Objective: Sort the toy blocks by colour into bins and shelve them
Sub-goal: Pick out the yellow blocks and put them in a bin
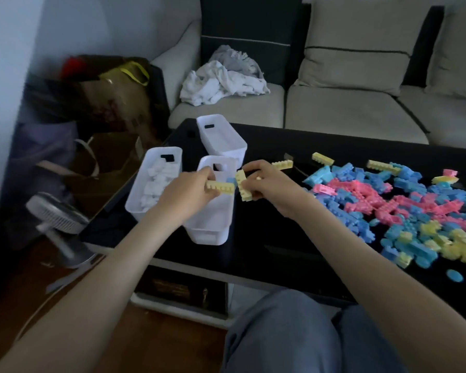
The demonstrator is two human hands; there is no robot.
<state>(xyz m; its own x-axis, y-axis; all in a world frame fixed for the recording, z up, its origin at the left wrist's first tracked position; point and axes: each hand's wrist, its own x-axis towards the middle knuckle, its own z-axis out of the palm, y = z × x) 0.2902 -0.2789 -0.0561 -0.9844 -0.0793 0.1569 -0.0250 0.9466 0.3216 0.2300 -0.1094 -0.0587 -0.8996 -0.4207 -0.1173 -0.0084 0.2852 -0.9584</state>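
In the middle of the frame the left hand (189, 192) is holding a long yellow block (222, 187), its grip curled round one end, while the right hand (269, 184) is pinching a shorter yellow block (243, 185) in a closed grip. The two blocks are meeting almost at a right angle above the near bin (213, 235) — whether touching or just apart cannot be told. That bin is standing on the black surface (280, 238) at centre left. The left bin (135, 208) is sitting just beside it, holding white blocks (156, 181), and the far bin (226, 141) is standing behind them. At the right of the frame the pile of blocks (388, 205), blue, pink and yellow mixed, is lying spread over the surface, and a few loose yellow blocks (322, 158) are lying along its upper edge. Beyond the surface a pale sofa (347, 111) is filling the upper right, with a crumpled cloth (221, 79) lying on its seat. At lower left a small fan (57, 214) is standing on the floor, below a brown bag (113, 98).
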